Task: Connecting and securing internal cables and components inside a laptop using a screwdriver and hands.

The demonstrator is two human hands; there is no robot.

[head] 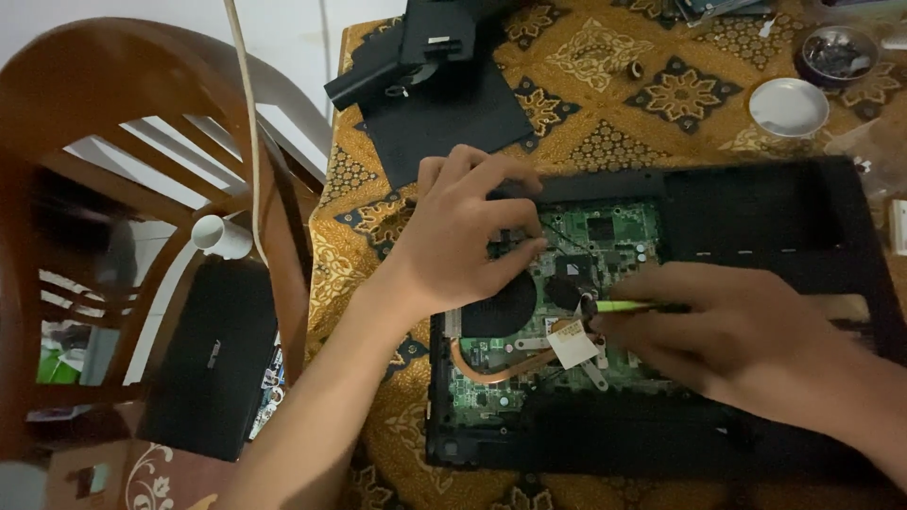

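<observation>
An opened black laptop base [756,217] lies on the patterned cloth, its green circuit board [619,231] bare. My left hand [463,231] rests on the board's upper left, fingertips pinched on a small part near the round black fan [501,307]. My right hand [746,345] grips a yellow-green screwdriver [628,306], whose tip points left at the metal bracket beside the copper heat pipe [491,370]. A small yellowish label [572,345] sits just below the tip.
A black flat cover and a black part [425,90] lie at the table's far side. A white dish [789,106] and a dark bowl of small bits [836,52] stand at the far right. A wooden chair [113,113] holds a black laptop lid [213,359] at the left.
</observation>
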